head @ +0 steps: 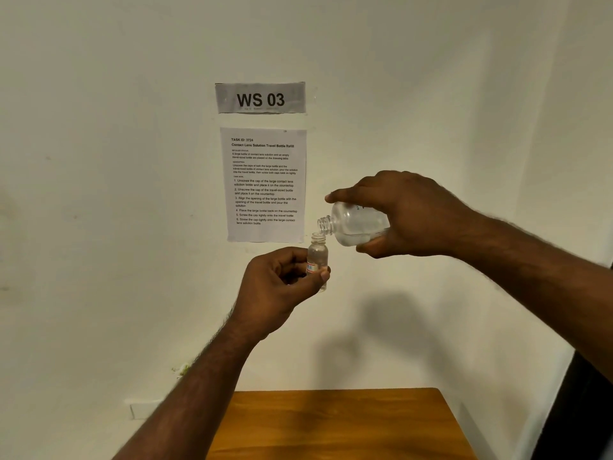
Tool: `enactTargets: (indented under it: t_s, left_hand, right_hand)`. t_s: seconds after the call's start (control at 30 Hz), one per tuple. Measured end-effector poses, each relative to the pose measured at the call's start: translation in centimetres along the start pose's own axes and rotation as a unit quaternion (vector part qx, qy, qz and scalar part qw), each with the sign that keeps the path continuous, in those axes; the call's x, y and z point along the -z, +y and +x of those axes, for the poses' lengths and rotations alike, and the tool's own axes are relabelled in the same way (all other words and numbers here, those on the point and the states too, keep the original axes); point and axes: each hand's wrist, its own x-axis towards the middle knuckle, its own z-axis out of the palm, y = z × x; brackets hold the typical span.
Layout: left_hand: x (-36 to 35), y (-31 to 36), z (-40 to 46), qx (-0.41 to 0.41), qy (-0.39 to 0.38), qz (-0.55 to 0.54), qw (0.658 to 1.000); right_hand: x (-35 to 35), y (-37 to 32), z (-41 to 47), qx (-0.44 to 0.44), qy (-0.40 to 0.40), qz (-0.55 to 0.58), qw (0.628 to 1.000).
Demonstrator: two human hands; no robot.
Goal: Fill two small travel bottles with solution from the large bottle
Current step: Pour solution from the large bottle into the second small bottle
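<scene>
Large bottle: clear, rounded glass or plastic (which one cannot be told), lying almost on its side in the air with its long axis near level; the threaded, uncapped neck points left and a little down, and its lip sits just above the mouth of the small bottle
Liquid in large bottle: clear, pooled along the lower side of the body
Small travel bottle: clear, narrow cylinder with a short threaded neck, held upright with its long axis vertical and its open mouth facing up; a pale label with red marks wraps its lower part
Right hand: wraps the large bottle from above and behind, forefinger stretched along the top towards the neck, thumb curled under the body
Left hand: pinches the small bottle low down, thumb across the front, fingers curled behind it
Position of both bottles: raised in front of the wall, well above the bench
Bench: smooth orange-brown wood with a rounded far corner, low in the view
Wall: matt off-white plaster
Sign: grey paper strip reading "WS 03"
Instruction sheet: white printed page below the sign, headed "Contact Lens Solution Travel Bottle Refill"
</scene>
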Motion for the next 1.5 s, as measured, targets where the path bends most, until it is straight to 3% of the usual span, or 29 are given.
enactTargets:
  t_s: [0.2,0.4,0.7,1.13,1.5]
  left_hand:
    - [0.1,-1.0,-0.7,-0.003,-0.004,0.0,1.0]
    - [-0.4,-3.2,-2.3,0.017,-0.015,-0.001,1.0]
    - [-3.2,-11.0,-8.0,0.156,-0.048,0.016,0.986]
    - [-9.1,-28.2,-21.2,0.393,-0.055,0.137,0.908]
    - [-12.4,-36.9,-27.6,0.43,-0.109,0.242,0.863]
  right_hand:
    - [-2.4,-0.5,-1.5,-0.057,0.013,0.098,0.993]
    - [-7.0,-1.9,-4.6,-0.141,0.035,0.24,0.96]
    - [-15.4,-3.3,-11.7,-0.287,0.026,0.429,0.856]
    - [-25.3,-4.6,-24.2,-0.371,-0.076,0.474,0.795]
    - [-29.7,-4.6,-30.3,-0.396,-0.142,0.459,0.783]
